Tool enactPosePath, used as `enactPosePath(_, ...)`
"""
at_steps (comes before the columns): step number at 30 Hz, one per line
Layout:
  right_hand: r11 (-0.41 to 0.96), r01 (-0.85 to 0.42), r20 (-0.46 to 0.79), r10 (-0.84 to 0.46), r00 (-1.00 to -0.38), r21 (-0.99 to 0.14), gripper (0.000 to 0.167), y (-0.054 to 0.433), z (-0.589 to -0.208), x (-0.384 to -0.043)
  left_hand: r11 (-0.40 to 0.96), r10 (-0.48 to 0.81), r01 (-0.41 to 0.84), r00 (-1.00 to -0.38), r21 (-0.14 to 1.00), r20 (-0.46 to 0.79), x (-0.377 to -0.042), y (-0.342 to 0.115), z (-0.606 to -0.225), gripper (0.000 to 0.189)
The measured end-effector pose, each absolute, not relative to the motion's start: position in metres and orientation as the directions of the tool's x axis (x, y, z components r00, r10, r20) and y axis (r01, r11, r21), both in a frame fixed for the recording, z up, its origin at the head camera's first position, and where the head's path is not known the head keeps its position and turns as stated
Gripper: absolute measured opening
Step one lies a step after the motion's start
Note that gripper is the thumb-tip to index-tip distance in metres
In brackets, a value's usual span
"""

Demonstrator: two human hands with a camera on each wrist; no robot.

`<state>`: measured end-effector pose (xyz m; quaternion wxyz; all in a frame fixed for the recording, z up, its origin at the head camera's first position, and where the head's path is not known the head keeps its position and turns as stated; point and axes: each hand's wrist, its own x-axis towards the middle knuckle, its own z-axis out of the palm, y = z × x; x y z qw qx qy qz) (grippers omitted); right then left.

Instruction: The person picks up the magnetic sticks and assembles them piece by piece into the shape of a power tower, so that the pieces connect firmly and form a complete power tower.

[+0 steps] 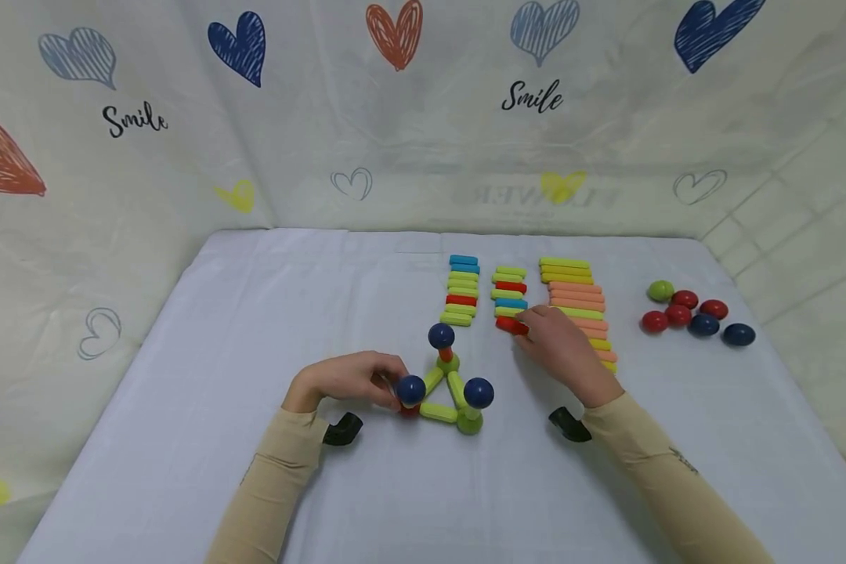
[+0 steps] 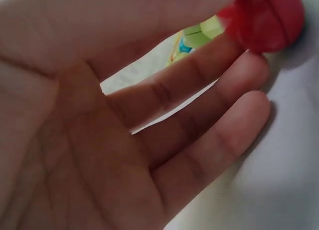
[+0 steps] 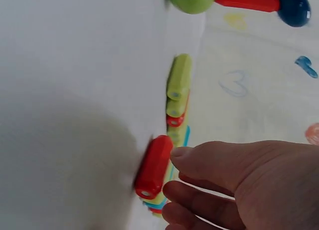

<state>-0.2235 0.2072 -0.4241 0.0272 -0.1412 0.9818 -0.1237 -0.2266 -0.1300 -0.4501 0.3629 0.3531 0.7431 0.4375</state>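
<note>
A triangular stick-and-ball frame stands mid-table, its light-green rods (image 1: pixel 438 413) joined by two green balls (image 1: pixel 469 421) and a red ball (image 1: pixel 410 410), with navy balls (image 1: pixel 441 336) on top of its uprights. At the left corner my left hand (image 1: pixel 356 378) pinches the red ball (image 2: pixel 273 20); the other fingers lie loosely extended in the left wrist view. My right hand (image 1: pixel 560 348) is at a short red rod (image 1: pixel 511 325) at the near end of the middle column. In the right wrist view the thumb tip meets the edge of the red rod (image 3: pixel 153 167); the index finger is mostly hidden.
Left of the middle column lies another column of short rods (image 1: pixel 463 290) in blue, green and red. Longer yellow, orange and green rods (image 1: pixel 576 296) lie behind the right hand. Loose green, red and navy balls (image 1: pixel 678 316) sit at the right. A printed cloth (image 1: pixel 423 117) hangs behind the table.
</note>
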Motion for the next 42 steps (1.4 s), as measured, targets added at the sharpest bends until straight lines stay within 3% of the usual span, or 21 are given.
enactPosePath(3, 0.937, -0.281, -0.015, -0.29, -0.957, -0.208, 0.032, 0.205, -0.43, -0.226, 0.389, 0.825, 0.255, -0.524, 0.885, -0.212, -0.228, -0.13, -0.45, 0.021)
enactPosePath(9, 0.942, -0.281, -0.037, -0.292, -0.956, -0.183, 0.028, 0.2, -0.436, -0.228, 0.334, 0.683, 0.293, -0.73, 0.896, -0.016, -0.234, -0.117, -0.453, 0.031)
enactPosePath(12, 0.934, -0.294, -0.069, -0.313, -0.947, -0.204, 0.029, 0.198, -0.434, -0.227, 0.272, 0.642, 0.291, -0.765, 0.917, 0.052, -0.236, -0.106, -0.451, 0.037)
enactPosePath(16, 0.86, -0.297, -0.126, -0.377, -0.918, -0.415, 0.03, 0.199, -0.421, -0.223, 0.229, 0.642, 0.26, -0.765, 0.938, 0.055, -0.237, -0.093, -0.448, 0.039)
enactPosePath(19, 0.735, -0.205, -0.194, -0.419, -0.887, -0.646, 0.031, 0.198, -0.403, -0.215, 0.218, 0.644, 0.235, -0.764, 0.947, 0.042, -0.239, -0.087, -0.448, 0.038)
enactPosePath(23, 0.601, -0.071, -0.262, -0.449, -0.854, -0.796, 0.037, 0.195, -0.381, -0.201, 0.209, 0.656, 0.212, -0.754, 0.955, 0.024, -0.241, -0.082, -0.452, 0.039)
enactPosePath(31, 0.505, 0.009, -0.301, -0.499, -0.813, -0.863, 0.037, 0.186, -0.367, -0.187, 0.231, 0.666, 0.263, -0.745, 0.937, 0.045, -0.234, -0.074, -0.434, 0.037)
enactPosePath(42, 0.468, 0.163, -0.408, -0.489, -0.771, -0.868, 0.045, 0.18, -0.389, -0.192, 0.228, 0.663, 0.285, -0.746, 0.931, 0.066, -0.23, -0.069, -0.428, 0.036)
